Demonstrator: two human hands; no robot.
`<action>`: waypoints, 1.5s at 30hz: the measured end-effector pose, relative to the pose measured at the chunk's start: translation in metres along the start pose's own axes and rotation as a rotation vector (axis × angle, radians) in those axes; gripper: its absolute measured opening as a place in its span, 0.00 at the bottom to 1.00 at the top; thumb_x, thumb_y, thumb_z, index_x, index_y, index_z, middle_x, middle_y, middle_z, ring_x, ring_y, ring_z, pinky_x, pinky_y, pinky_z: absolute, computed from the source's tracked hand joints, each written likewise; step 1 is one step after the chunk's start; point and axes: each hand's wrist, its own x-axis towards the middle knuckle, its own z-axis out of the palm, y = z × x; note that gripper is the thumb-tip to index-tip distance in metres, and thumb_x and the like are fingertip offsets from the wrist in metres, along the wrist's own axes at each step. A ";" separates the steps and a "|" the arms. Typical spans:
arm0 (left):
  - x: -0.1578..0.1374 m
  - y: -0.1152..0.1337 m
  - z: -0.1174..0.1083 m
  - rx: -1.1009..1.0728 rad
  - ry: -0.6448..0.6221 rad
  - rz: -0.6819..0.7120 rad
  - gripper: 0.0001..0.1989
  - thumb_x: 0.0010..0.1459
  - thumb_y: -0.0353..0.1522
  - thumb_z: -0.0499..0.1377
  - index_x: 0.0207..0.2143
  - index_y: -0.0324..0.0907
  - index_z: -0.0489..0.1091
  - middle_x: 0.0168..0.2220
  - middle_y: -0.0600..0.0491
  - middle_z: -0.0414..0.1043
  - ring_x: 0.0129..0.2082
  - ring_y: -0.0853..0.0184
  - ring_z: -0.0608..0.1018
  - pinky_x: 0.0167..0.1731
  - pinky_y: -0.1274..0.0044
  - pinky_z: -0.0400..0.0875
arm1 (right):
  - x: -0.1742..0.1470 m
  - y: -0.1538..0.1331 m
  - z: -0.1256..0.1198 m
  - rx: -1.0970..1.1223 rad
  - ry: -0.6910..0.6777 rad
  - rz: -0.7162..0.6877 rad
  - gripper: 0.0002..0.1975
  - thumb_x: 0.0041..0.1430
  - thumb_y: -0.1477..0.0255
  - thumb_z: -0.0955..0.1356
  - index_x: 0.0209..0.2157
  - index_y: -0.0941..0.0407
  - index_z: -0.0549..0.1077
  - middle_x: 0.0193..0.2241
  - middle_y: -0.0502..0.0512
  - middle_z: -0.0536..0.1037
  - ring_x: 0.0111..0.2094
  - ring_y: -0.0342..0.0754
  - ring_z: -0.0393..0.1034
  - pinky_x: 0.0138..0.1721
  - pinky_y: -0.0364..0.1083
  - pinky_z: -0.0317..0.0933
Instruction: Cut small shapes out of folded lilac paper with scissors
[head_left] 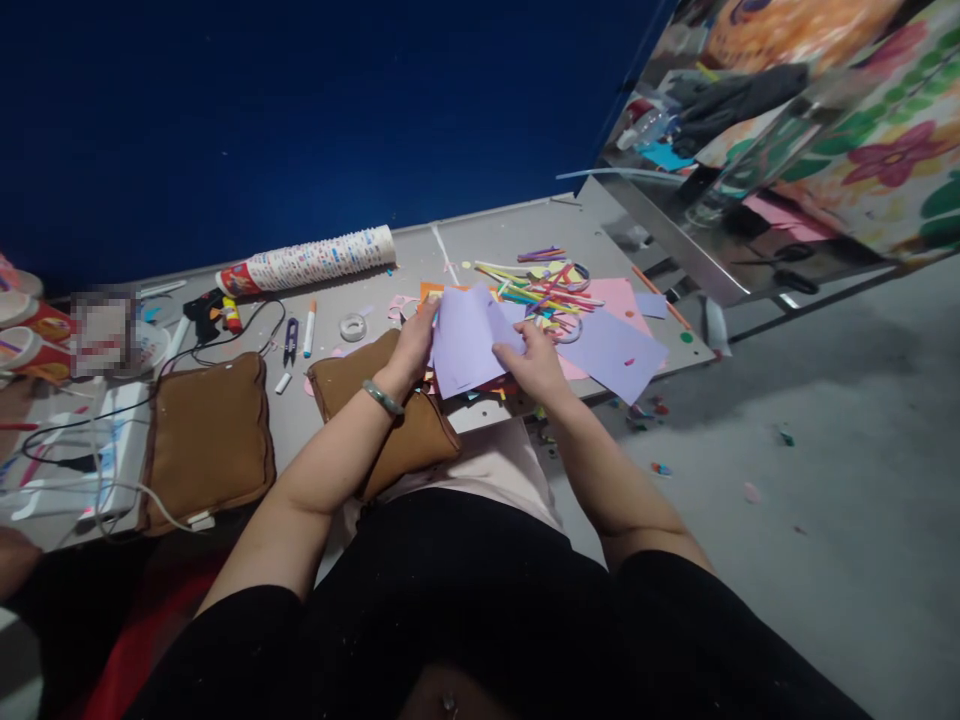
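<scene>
A sheet of light purple paper (pixel 466 345) is held up over the table in front of me, bent along its middle. My left hand (pixel 412 348), with a bangle on the wrist, is closed on the paper's left edge. On the right side, my right hand (pixel 537 362) pinches the paper between thumb and fingers. Under and beside it lie another purple sheet (pixel 619 355), a pink sheet (pixel 616 295) and a strip of orange paper (pixel 430 290). A pile of thin coloured sticks (pixel 517 287) lies just behind my right hand.
A stack of paper cups (pixel 315 262) lies along the back. To the left are a roll of tape (pixel 352 327), thread snips (pixel 291 342), an orange marker (pixel 309 330), a glue gun (pixel 204 316) and brown cushions (pixel 210 430). A metal-edged table (pixel 720 270) stands right. Paper scraps litter the floor.
</scene>
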 end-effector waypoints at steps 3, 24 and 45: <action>-0.005 0.004 0.001 0.107 -0.078 -0.043 0.32 0.41 0.54 0.77 0.41 0.42 0.79 0.37 0.49 0.82 0.36 0.62 0.82 0.44 0.71 0.77 | -0.005 0.002 -0.001 -0.175 -0.064 -0.104 0.13 0.51 0.62 0.70 0.37 0.53 0.71 0.34 0.57 0.80 0.35 0.55 0.73 0.43 0.55 0.69; -0.011 0.003 -0.004 0.236 -0.100 0.009 0.28 0.30 0.24 0.67 0.41 0.39 0.74 0.36 0.54 0.79 0.35 0.65 0.78 0.40 0.75 0.73 | 0.060 0.064 -0.193 -0.666 -0.018 0.490 0.16 0.39 0.73 0.82 0.20 0.54 0.72 0.20 0.47 0.69 0.26 0.45 0.61 0.34 0.50 0.54; -0.002 -0.007 -0.009 0.276 -0.014 0.049 0.27 0.33 0.23 0.65 0.42 0.40 0.71 0.35 0.55 0.76 0.33 0.68 0.76 0.38 0.75 0.73 | 0.139 0.062 -0.179 -0.798 -0.163 0.519 0.20 0.57 0.68 0.79 0.46 0.67 0.81 0.32 0.64 0.81 0.27 0.44 0.68 0.29 0.47 0.59</action>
